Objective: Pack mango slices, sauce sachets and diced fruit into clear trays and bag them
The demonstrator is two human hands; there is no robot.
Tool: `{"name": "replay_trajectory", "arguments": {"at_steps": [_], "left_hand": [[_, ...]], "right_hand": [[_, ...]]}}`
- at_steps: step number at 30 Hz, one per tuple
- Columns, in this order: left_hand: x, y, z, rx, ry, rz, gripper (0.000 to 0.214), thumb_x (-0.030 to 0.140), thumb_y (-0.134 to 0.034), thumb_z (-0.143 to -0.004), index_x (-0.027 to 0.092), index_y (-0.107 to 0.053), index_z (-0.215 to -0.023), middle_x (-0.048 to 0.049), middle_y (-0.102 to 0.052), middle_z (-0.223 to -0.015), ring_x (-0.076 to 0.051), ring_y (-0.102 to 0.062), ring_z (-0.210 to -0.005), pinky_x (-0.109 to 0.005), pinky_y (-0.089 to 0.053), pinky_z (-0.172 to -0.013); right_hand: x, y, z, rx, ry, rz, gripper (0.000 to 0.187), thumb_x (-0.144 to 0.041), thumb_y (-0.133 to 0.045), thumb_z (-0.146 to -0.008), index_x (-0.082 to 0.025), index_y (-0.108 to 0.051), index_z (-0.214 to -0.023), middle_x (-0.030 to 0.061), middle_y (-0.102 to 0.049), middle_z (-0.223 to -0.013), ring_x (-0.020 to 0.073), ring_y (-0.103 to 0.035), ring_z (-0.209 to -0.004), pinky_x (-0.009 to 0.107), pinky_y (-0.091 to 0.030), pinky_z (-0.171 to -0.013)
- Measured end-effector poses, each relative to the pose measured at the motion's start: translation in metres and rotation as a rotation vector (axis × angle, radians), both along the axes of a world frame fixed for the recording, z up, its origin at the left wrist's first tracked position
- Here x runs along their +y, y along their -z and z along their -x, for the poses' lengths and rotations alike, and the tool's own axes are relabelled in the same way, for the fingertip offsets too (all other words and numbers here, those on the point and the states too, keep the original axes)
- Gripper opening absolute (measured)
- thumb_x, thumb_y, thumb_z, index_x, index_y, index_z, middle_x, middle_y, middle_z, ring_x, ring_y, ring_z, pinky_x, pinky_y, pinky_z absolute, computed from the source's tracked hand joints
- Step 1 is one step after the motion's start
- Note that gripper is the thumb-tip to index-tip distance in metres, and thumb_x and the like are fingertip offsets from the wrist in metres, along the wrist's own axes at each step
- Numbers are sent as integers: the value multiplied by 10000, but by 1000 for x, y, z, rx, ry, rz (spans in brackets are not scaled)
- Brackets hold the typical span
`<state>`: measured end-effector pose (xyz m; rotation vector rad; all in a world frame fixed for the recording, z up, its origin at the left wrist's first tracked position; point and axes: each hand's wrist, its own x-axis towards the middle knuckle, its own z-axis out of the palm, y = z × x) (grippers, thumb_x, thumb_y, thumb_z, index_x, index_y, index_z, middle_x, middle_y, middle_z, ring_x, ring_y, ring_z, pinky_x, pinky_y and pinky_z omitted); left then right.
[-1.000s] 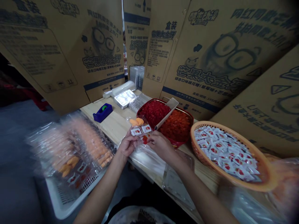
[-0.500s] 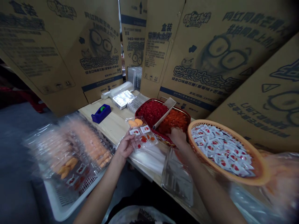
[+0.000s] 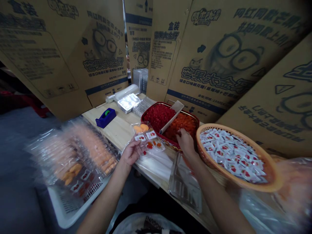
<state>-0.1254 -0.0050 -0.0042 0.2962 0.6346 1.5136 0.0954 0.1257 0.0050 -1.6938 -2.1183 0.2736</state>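
Observation:
My left hand (image 3: 132, 152) is closed on the near left edge of a clear plastic compartment tray (image 3: 159, 150). In the tray lie orange round pieces (image 3: 141, 128) at the far end, two white printed sachets (image 3: 151, 135) across the middle and several small red and orange candies (image 3: 149, 145) nearer me. My right hand (image 3: 185, 142) is at the near edge of a red tub (image 3: 197, 128), its fingers bent together over orange candy pieces (image 3: 183, 123). What the fingertips pinch, if anything, is too small to make out. A pale divider (image 3: 172, 117) separates these from red candy pieces (image 3: 159, 115).
An orange basket (image 3: 273, 178) of sachets stands at right. Clear empty trays (image 3: 185, 185) lie before me. At left, filled trays (image 3: 85, 149) pile on a white basket (image 3: 62, 217). A blue tape dispenser (image 3: 106, 118) sits on the table; cardboard boxes (image 3: 219, 55) wall the back.
My right hand has shifted slightly left and up, and its fingertips now show above the orange pieces. My left hand and the tray have stayed in place.

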Motion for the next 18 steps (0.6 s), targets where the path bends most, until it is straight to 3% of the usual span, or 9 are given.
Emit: {"name": "replay_trajectory", "arguments": {"at_steps": [3,5,8,10,14,18], "left_hand": [[1,0,-1,-7,-8,6,556,36,-487,-736,264,-421,-1239,-25,-664,-937,-181,-646,-825,-370,-502,-775],[1,0,-1,-7,-11,8,562,34,-487,-734,267,-417,-1241,-23,-664,-933,-181,-647,-820,-364,-503,-767],[2,1,-2,-11,-18,10,574,31,-493,-729,272,-412,-1244,-20,-662,-948,-178,-645,-820,-348,-503,-753],[3,0,-3,-19,-24,7,577,25,-500,-723,275,-417,-1238,-16,-658,-967,-172,-644,-817,-329,-504,-740],[3,-1,-5,-14,-41,-8,586,14,-512,-707,265,-430,-1230,-11,-655,-968,-165,-644,-802,-303,-503,-730],[0,0,-4,-8,-44,-27,589,21,-528,-703,266,-431,-1230,-13,-653,-965,-157,-641,-803,-299,-505,-743]], "right_hand": [[-17,-13,10,311,-82,-43,216,-162,-495,-790,-143,-590,-984,83,-599,-961,171,-555,-859,273,-421,-772],[-36,-25,21,461,-253,13,200,-187,-512,-794,-174,-607,-968,52,-587,-920,156,-554,-826,261,-430,-752],[-71,-42,41,502,-611,151,140,-188,-538,-798,-213,-632,-900,19,-576,-879,142,-551,-839,252,-427,-763],[-90,-48,54,445,-742,162,138,-136,-550,-788,-208,-634,-870,24,-571,-897,141,-543,-865,258,-418,-783],[-106,-46,71,286,-793,136,160,-44,-531,-768,-171,-626,-785,49,-565,-898,155,-523,-874,287,-411,-787],[-99,-45,76,317,-836,137,170,-42,-512,-766,-175,-619,-763,28,-565,-859,141,-527,-837,269,-412,-766]]}}
